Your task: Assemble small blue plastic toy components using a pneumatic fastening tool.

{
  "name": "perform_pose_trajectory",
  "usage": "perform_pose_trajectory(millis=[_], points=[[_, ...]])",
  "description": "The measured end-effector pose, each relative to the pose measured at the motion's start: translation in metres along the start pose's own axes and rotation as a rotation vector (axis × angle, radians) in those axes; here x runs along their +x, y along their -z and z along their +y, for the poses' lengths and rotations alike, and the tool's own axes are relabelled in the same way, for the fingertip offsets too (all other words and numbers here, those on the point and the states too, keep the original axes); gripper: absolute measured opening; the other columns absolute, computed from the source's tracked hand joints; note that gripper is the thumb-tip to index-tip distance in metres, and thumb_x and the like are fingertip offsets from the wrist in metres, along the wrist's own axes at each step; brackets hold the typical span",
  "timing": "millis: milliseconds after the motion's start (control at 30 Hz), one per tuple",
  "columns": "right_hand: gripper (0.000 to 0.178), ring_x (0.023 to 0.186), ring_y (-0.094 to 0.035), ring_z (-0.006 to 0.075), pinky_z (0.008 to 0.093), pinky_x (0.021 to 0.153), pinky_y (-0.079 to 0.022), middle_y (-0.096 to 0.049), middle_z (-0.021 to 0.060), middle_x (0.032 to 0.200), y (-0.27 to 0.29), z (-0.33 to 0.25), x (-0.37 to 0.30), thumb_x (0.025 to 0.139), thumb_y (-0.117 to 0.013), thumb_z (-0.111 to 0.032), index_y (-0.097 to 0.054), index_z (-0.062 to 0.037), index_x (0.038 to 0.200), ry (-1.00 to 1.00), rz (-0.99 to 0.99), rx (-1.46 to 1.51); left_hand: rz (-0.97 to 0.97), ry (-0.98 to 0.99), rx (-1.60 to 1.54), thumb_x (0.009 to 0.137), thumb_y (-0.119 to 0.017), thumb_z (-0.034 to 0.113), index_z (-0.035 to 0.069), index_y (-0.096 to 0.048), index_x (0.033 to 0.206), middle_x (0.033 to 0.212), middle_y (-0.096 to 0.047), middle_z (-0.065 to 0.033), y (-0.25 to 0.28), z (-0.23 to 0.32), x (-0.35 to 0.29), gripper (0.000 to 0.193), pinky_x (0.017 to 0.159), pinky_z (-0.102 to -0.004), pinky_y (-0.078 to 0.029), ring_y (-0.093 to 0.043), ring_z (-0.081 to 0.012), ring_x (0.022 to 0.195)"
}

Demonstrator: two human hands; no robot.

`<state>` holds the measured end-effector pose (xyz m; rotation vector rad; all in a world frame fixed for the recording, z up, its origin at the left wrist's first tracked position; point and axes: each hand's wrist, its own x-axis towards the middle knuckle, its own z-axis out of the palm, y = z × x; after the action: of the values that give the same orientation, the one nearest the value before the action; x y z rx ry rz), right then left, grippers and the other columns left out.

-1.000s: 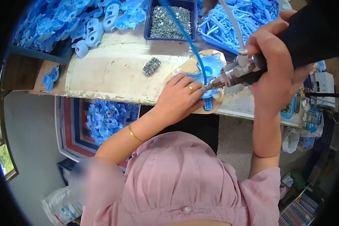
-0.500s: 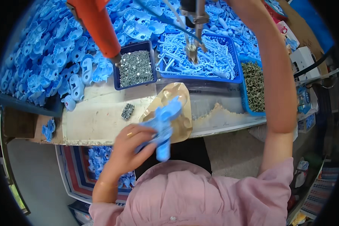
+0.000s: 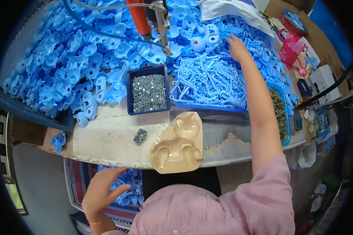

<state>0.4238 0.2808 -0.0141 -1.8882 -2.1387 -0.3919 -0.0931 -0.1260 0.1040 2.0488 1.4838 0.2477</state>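
My left hand [image 3: 104,190] is empty, its thumb and fingers apart, over the striped crate [image 3: 72,182] of blue plastic parts [image 3: 127,190] below the table's front edge. My right hand [image 3: 238,47] reaches far forward with fingers stretched, at the heap of small blue parts [image 3: 255,49] behind the blue basket. Nothing shows in its grasp. On the front edge of the table, between my arms, lies a tan moulded holder [image 3: 180,143] with a figure-shaped hollow; no part sits in it. Left of it is a small clump of screws [image 3: 140,136].
A dark blue tray [image 3: 129,92] holds small metal pieces. Beside it, a blue basket [image 3: 211,107] is full of looped blue parts. A green-blue tray [image 3: 288,129] of screws stands right. An orange power screwdriver [image 3: 139,19] hangs overhead. Large blue shells [image 3: 62,74] are heaped at left.
The blue part has left my left hand, which has moved down and left over the crate. My right hand now shows at the far heap. The screwdriver appears shifted right and up.
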Motion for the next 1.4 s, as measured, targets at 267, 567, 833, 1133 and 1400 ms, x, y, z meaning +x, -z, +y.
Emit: perform_pose_trajectory(millis=[267,567,833,1133,1400], points=[[0.011,0.096,-0.065,0.0355,0.0491,0.082,-0.054,-0.065,0.0133,0.101,0.052,-0.011,-0.023,0.081,-0.071,-0.009,-0.065,-0.0056,0.089,-0.017,0.174,0.141,-0.110,-0.381,-0.002,0.091,-0.071,0.027,0.006,-0.067,0.114,0.096,-0.069,-0.0123,-0.027,0.044,0.092,0.031,0.083,-0.0450,-0.048,-0.064,-0.0348,0.093],[0.049,0.109,-0.062,0.0385,0.0471,0.090,-0.054,-0.062,0.0162,0.123,-0.004,-0.009,0.020,0.080,-0.072,-0.002,-0.057,-0.0099,0.126,0.068,0.073,0.022,-0.171,-0.761,-0.135,0.094,-0.068,0.022,0.008,-0.068,0.108,0.091,-0.067,-0.0096,-0.097,0.101,0.154,0.020,0.078,-0.0407,-0.051,-0.065,-0.0291,0.091],[0.022,0.087,-0.068,0.0349,0.0453,0.074,-0.055,-0.068,0.0170,0.097,0.049,0.007,-0.046,0.086,-0.067,-0.014,-0.070,-0.0043,0.106,0.039,0.234,0.253,-0.181,-0.750,-0.172,0.094,-0.067,0.020,0.006,-0.065,0.116,0.104,-0.068,-0.0124,-0.110,0.102,0.170,0.026,0.080,-0.0415,-0.051,-0.065,-0.0303,0.090],[0.029,0.071,-0.065,0.0107,0.0269,0.066,-0.053,-0.071,0.0049,0.082,0.186,-0.100,-0.167,0.081,-0.082,-0.017,-0.072,-0.0004,0.103,0.240,-0.677,1.035,0.351,-0.479,-0.250,0.089,-0.072,0.009,0.007,-0.036,0.153,0.125,-0.061,-0.0188,-0.125,0.114,0.203,0.073,0.073,-0.0436,-0.054,-0.065,-0.0350,0.085],[0.026,0.086,-0.070,0.0201,0.0336,0.077,-0.056,-0.073,0.0114,0.097,0.075,0.029,-0.032,0.096,-0.062,-0.014,-0.068,-0.0024,0.119,-0.214,0.000,0.698,0.221,-0.316,-0.228,0.087,-0.076,0.017,0.010,-0.066,0.116,0.088,-0.069,-0.0083,-0.095,0.086,0.180,0.031,0.059,-0.0349,-0.052,-0.067,-0.0237,0.070]])
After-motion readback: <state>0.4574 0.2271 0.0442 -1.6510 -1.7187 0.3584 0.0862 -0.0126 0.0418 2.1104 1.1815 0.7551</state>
